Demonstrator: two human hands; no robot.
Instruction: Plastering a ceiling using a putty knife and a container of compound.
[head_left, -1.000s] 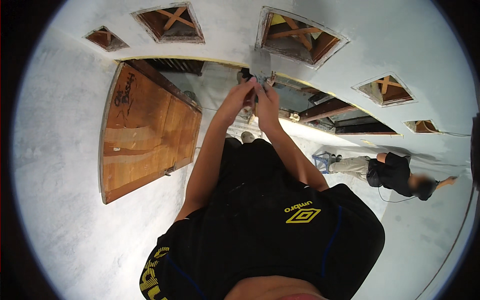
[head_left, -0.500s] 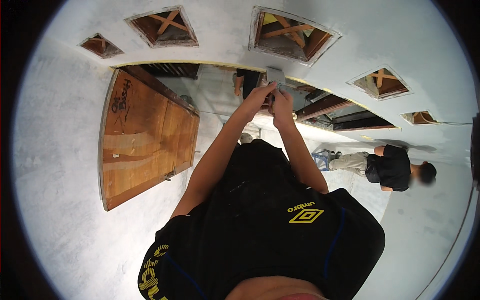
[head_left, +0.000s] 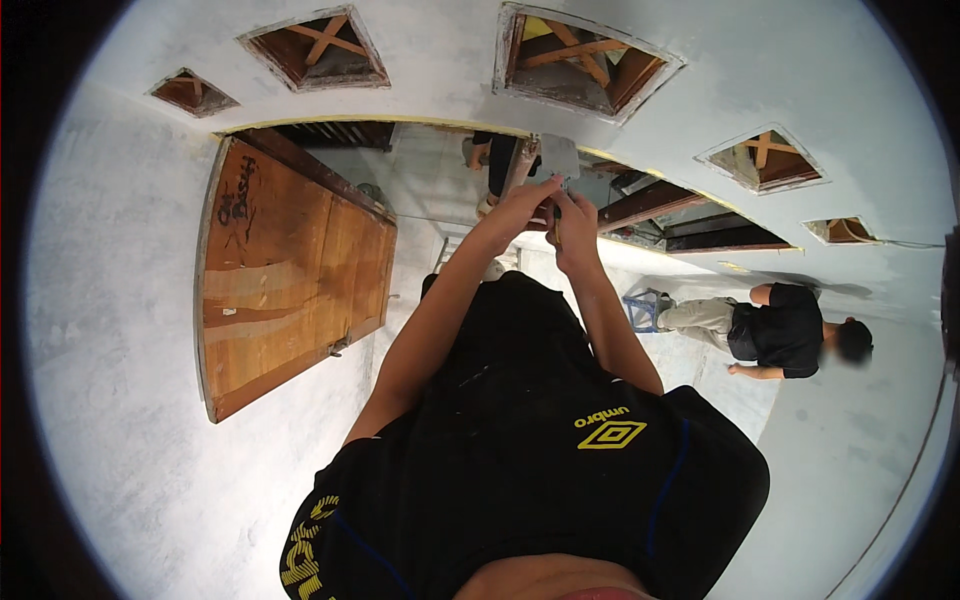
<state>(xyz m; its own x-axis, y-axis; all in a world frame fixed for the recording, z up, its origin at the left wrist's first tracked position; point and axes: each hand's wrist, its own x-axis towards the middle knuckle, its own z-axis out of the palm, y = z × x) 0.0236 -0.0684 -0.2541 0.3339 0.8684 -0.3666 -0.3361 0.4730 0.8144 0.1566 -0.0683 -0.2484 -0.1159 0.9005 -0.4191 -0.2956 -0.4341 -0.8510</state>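
Note:
Both my hands are raised together in front of the wall, at the top edge of the doorway. In my right hand is the dark handle of a putty knife, whose wide, pale grey blade points up toward the wall. My left hand closes on the same tool where the blade meets the handle, its fingertips beside those of the right. Whether putty lies on the blade is hard to make out.
An open wooden door stands to the left. Diamond-shaped vents, such as the large one, pierce the white wall above. At right, a person in black is on a blue stand. Another person is partly visible through the doorway.
My hands and the putty knife have shifted slightly right and down, and more of the blade shows. The person at right has moved an arm outward from the body.

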